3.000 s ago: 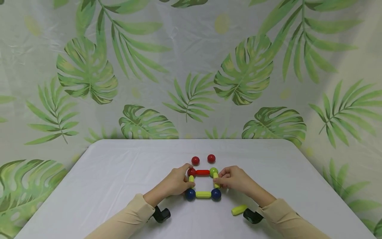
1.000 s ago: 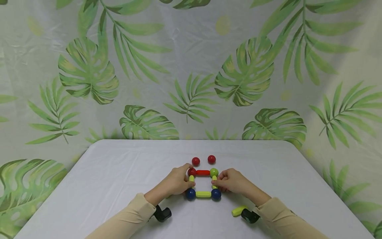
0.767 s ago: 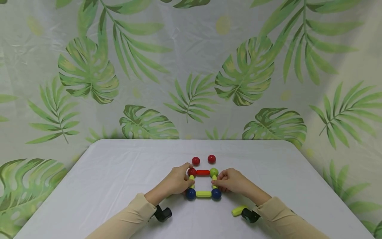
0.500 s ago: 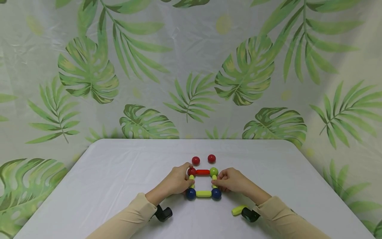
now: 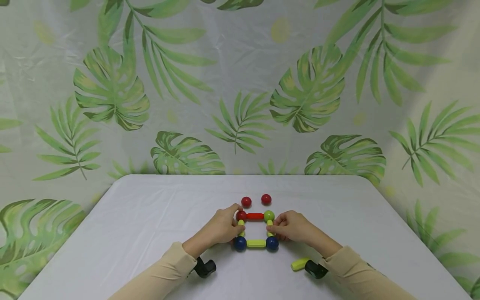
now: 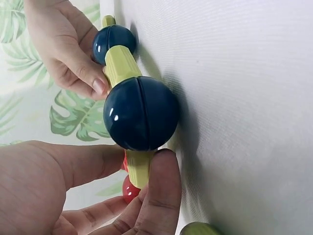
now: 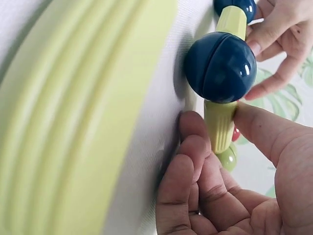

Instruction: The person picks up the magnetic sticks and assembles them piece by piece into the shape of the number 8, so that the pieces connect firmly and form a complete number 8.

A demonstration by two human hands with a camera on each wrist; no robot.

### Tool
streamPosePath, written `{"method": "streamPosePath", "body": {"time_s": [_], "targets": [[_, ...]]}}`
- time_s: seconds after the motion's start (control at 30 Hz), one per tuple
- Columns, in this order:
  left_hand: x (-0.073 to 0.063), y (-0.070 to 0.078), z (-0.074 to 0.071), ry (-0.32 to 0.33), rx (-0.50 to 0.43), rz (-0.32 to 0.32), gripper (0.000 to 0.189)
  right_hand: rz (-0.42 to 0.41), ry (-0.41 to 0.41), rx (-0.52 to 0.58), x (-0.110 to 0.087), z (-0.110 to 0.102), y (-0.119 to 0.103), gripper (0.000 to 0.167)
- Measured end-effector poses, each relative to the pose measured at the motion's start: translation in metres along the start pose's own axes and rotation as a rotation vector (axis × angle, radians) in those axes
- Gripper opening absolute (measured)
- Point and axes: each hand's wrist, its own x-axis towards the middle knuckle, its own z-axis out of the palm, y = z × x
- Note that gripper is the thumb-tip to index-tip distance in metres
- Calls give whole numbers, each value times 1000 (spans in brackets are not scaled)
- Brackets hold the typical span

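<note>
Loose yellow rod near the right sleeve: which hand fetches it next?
Probably the right hand: the loose yellow rod lies nearer to it than to the left hand, though both pinch other rods.

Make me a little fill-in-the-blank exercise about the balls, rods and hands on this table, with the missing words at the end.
1. In the frame, both near corners are ____ balls.
2. The far rod is coloured ____.
3. Beyond the frame lie ____ loose red balls.
4. The right hand pinches the side rod that runs from a near corner to the far ____ ball.

Missing words: blue; red; two; green.
</note>
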Motion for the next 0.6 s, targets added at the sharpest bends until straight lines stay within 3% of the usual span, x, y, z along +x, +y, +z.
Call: {"method": "streamPosePath", "body": {"time_s": [0.2,0.4,0.6], "targets": [[-3,1,-6,19,13,25,56,-30,12,-7,-2,-8,0,25],[-5,0,-27,44,42,19,50,-82,30,-19,-3,-16,-6,21],[-10,-5,-46,79,86,3,39,-240,-8,-70,-6,-17,-14,16]]}}
